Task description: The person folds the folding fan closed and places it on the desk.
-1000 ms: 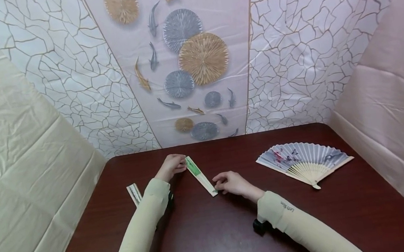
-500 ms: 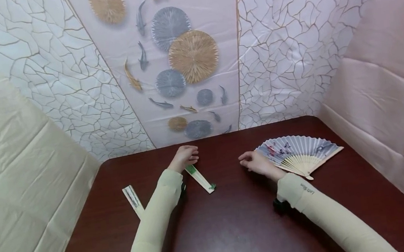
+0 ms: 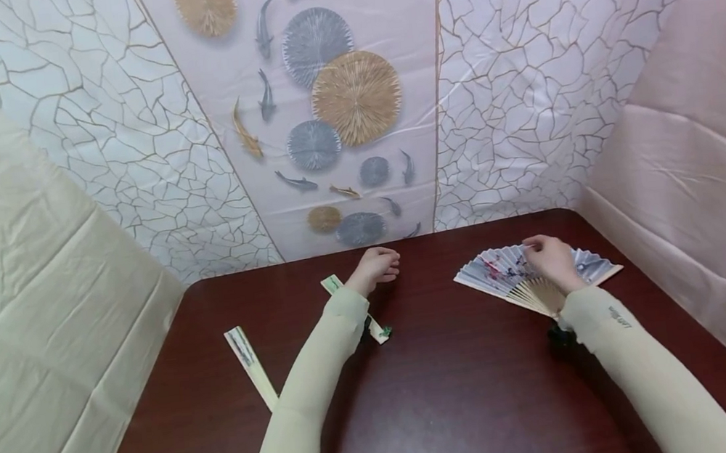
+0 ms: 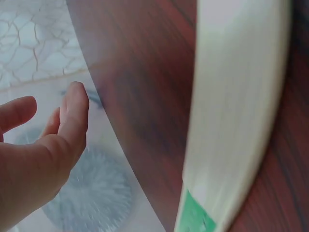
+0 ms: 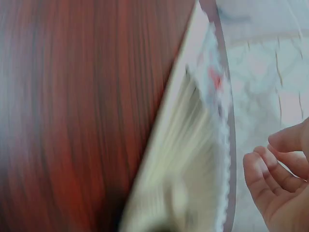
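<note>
My right hand [image 3: 552,262] hovers over the spread folding fan [image 3: 491,272], grey with painted flowers and pale ribs. In the right wrist view its loosely bent fingers [image 5: 270,176] hold nothing, and the blurred fan lies beside them. A folded green fan [image 3: 332,283] with a small green tassel [image 3: 386,331] lies mid-table, partly hidden under my left forearm. Just past it, my left hand [image 3: 376,266] is raised above the table with relaxed fingers and an empty grasp. The left wrist view shows this fan's pale ribs [image 4: 236,106] close up.
Another folded fan [image 3: 251,363], pale with a dark pattern, lies on the left, its lower end hidden by my left sleeve [image 3: 312,377]. The dark red wooden table [image 3: 433,409] ends at a patterned cloth backdrop [image 3: 359,183], with cloth walls on both sides.
My right hand has left the tassel end of the green fan and travelled right, over the spread fan. My left hand has moved right from the green fan's far end, crossing above it.
</note>
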Demonstrator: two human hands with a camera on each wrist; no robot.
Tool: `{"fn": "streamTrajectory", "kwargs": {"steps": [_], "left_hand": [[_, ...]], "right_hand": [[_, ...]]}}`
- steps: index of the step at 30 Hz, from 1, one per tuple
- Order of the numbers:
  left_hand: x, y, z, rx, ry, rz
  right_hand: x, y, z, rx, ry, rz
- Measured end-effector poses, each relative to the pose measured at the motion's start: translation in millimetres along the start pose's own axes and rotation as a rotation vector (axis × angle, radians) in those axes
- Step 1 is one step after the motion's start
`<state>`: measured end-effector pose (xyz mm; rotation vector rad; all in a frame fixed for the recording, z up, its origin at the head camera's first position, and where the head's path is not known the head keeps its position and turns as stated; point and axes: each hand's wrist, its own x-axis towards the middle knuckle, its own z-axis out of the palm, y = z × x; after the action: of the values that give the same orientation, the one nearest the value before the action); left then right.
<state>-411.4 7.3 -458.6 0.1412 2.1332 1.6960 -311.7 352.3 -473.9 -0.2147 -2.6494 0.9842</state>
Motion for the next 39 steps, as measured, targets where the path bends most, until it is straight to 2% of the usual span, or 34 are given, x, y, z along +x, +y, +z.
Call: {"fn": "streamTrajectory", "kwargs": {"steps": [3,7,13,18,24,28,36,39], "left_hand": [[2.5,1.9,12.3,0.005,-0.029,0.009],[3.0,2.5,27.7,0.009,-0.056,0.015],[4.2,1.7,51.6,0.022,-0.066,0.035],[2.5,0.9,69.2,0.054,-0.064,0.043],[0.0,-3.9,84.0,0.085,-0.088,0.027],[0.2,-7.1,88.1,0.081,-0.136,0.012],[3.6,-10.1,91.5,0.005,-0.185,-0.023],[4.7,-9.2,92.4,-0.010,-0.193,-0.026]], "right_hand": [[-2,20,-19,-0.034,0.064,0.039],[-11,40,-40,-0.053,0.106,0.097],[-28,61,-68,-0.067,0.131,0.168],[-40,75,-83,-0.085,0.109,0.217],[-54,83,-88,-0.042,0.039,0.281],[-60,86,-88,0.055,0.008,0.336],[-59,86,-86,0.504,-0.084,0.487],[-60,81,-88,0.633,-0.131,0.508]]}}
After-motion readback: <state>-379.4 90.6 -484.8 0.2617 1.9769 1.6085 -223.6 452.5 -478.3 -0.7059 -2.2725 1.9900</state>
